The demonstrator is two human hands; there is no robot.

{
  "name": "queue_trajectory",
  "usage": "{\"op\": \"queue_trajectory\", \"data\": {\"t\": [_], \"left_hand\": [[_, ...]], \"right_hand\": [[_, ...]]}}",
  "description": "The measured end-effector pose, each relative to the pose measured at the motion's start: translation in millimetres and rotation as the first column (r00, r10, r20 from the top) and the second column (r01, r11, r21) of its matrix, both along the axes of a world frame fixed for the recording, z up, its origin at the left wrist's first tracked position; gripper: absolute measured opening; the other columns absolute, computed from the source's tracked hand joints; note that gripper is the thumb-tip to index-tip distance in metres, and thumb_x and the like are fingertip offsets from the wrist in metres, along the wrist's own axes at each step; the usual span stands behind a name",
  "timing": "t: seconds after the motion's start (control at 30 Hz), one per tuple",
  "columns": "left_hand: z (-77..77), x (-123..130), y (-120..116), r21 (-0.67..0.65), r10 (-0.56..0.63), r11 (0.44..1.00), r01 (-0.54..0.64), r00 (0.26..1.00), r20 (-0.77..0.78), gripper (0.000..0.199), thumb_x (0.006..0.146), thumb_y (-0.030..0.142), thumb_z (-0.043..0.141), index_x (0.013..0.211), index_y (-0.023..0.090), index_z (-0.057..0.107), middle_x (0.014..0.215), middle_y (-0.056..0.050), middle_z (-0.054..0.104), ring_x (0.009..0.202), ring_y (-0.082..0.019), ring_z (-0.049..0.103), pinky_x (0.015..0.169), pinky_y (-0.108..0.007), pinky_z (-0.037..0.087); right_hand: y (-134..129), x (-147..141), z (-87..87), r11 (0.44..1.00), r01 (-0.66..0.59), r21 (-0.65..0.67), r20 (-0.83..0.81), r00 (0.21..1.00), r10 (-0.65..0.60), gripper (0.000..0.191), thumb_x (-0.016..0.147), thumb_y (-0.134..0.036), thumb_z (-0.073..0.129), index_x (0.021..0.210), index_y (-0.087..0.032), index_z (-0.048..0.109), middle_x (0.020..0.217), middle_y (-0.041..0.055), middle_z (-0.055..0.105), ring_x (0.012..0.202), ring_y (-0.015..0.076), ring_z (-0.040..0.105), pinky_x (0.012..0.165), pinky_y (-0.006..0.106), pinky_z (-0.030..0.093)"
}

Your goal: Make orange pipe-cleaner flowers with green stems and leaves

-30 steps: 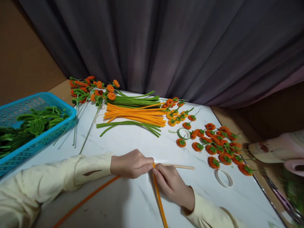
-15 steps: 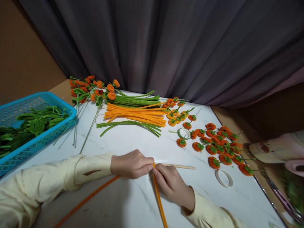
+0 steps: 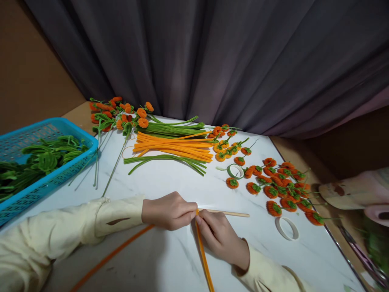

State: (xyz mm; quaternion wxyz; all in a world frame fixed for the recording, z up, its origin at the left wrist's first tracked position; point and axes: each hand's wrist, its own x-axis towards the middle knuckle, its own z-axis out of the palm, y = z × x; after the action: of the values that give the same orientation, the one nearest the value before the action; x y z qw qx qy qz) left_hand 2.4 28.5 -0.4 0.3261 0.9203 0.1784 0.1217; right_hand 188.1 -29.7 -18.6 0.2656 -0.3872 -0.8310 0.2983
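Note:
My left hand point(image 3: 170, 211) is closed, its thumb and fingertips pinching the orange pipe cleaners point(image 3: 203, 255) where they meet a thin wooden stick point(image 3: 232, 212). Touching the same spot from the right, my right hand point(image 3: 220, 235) pinches the orange strands just below the stick. One orange length point(image 3: 114, 252) curves out from under my left hand to the lower left; others hang down between the hands. The stick's free end points right. Its other end is hidden by the fingers.
Orange pipe cleaners point(image 3: 173, 147) and green ones point(image 3: 173, 129) lie behind the hands. A blue basket point(image 3: 57, 172) of green pieces stands left. Orange pompom-like pieces point(image 3: 272, 191), a tape roll point(image 3: 235, 171) and a white ring point(image 3: 287, 228) are at right, a tumbler point(image 3: 349, 190) beyond.

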Motion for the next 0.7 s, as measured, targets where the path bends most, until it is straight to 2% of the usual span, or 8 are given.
{"op": "queue_trajectory", "data": {"t": [0.7], "left_hand": [[-0.1, 0.4, -0.6, 0.051, -0.002, 0.999, 0.003, 1.000, -0.004, 0.017, 0.084, 0.019, 0.030, 0.068, 0.019, 0.026, 0.052, 0.003, 0.037, 0.044, -0.011, 0.034, 0.048, -0.022, 0.029]], "right_hand": [[0.1, -1.1, 2.3, 1.000, 0.006, 0.025, 0.000, 1.000, -0.006, 0.022, 0.092, -0.019, 0.030, 0.070, -0.019, 0.033, 0.055, -0.0040, 0.036, 0.048, 0.0093, 0.033, 0.050, 0.024, 0.027]]}}
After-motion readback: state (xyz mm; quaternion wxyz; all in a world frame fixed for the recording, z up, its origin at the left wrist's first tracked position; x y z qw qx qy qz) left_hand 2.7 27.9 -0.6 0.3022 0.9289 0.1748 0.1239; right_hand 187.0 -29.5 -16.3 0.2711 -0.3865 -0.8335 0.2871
